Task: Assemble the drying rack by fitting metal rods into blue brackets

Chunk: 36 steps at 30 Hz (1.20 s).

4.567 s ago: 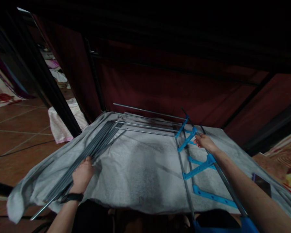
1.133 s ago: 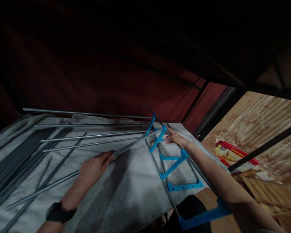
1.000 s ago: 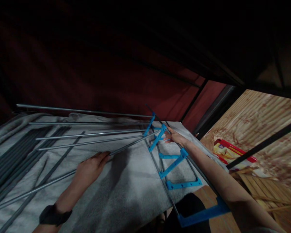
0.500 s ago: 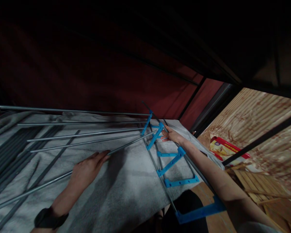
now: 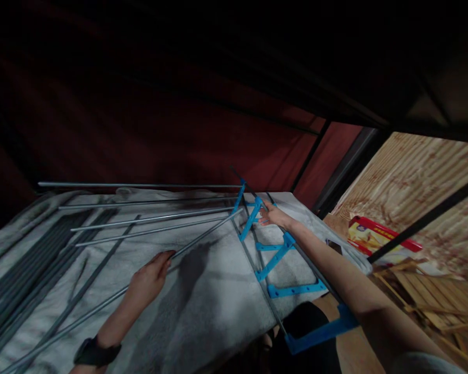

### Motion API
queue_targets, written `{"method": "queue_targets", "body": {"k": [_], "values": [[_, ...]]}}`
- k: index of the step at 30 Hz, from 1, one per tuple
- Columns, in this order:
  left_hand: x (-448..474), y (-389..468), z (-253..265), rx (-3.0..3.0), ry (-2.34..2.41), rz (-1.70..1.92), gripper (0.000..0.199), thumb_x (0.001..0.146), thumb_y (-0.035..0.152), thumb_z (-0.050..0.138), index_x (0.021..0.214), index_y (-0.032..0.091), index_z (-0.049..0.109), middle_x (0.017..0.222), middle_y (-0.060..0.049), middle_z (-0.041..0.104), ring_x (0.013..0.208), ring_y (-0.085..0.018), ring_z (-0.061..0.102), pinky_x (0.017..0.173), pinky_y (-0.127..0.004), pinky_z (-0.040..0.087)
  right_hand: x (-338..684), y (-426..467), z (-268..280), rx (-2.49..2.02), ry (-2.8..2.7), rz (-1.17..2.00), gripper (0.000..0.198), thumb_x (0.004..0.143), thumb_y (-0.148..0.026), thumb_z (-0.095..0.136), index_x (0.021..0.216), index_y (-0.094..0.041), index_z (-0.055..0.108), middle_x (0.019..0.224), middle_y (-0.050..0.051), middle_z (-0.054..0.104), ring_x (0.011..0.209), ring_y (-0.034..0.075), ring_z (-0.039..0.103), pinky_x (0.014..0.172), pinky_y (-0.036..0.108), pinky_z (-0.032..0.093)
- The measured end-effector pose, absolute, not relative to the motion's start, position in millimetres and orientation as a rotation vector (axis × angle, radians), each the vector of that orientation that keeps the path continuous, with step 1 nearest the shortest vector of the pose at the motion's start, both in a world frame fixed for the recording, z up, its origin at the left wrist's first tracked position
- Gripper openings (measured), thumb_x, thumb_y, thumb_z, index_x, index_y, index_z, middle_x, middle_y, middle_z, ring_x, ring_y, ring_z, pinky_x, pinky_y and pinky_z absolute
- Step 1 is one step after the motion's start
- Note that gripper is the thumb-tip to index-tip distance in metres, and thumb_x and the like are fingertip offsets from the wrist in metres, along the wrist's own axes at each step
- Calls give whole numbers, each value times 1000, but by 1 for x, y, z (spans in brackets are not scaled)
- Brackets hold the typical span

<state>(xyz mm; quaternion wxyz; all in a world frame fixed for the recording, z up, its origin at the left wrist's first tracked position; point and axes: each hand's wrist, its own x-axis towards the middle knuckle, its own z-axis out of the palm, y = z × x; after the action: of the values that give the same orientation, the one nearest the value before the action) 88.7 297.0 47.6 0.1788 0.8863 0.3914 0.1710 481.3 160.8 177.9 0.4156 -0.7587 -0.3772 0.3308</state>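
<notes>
On the left, the left hand (image 5: 148,275) grips a metal rod (image 5: 203,237); the right hand (image 5: 274,214) (farther off) holds the blue-bracketed frame (image 5: 273,260).

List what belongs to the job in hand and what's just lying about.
In use:
gray rod, in the left hand
blue-bracketed frame, at the right hand
rods reaching the frame
rod pile, probably

Apparently lying about:
red-yellow box
wooden slatted piece
small dark object

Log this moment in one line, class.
left hand: gripping slim grey metal rod; right hand: touching blue-bracketed grey metal frame; dark grey metal rods: on pale cloth
</notes>
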Motion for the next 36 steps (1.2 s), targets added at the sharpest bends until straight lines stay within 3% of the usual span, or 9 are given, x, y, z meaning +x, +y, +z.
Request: {"method": "queue_targets", "body": {"k": [11,24,30,36], "values": [[134,292,107,2666,1193,505,50,102,39,29,142,28,56,120,-9,69,94,-25,71,72,-31,50,480,162,179,-1916,-969,823,76,81,-12,55,153,-27,37,116,7,66,70,12,63,66,25,57],[144,303,104,2815,1121,457,50,102,33,29,145,31,54,117,-9,68,93,-25,69,71,-32,49,478,161,183,-1891,-951,848,82,78,-8,57,154,-31,36,126,6,63,74,12,65,67,25,58],[142,304,125,2994,1092,539,51,95,16,35,141,25,58,105,-11,69,90,-24,66,76,-34,48,490,167,167,-1830,-1044,749,88,69,-11,62,152,-31,39,132,6,63,96,21,66,84,36,58],[144,305,144,3132,1041,666,50,92,12,39,136,22,61,98,-11,69,90,-27,65,77,-37,47,502,168,157,-1731,-1205,626,71,73,-18,63,143,-25,52,132,4,64,116,22,59,109,41,43]]}}
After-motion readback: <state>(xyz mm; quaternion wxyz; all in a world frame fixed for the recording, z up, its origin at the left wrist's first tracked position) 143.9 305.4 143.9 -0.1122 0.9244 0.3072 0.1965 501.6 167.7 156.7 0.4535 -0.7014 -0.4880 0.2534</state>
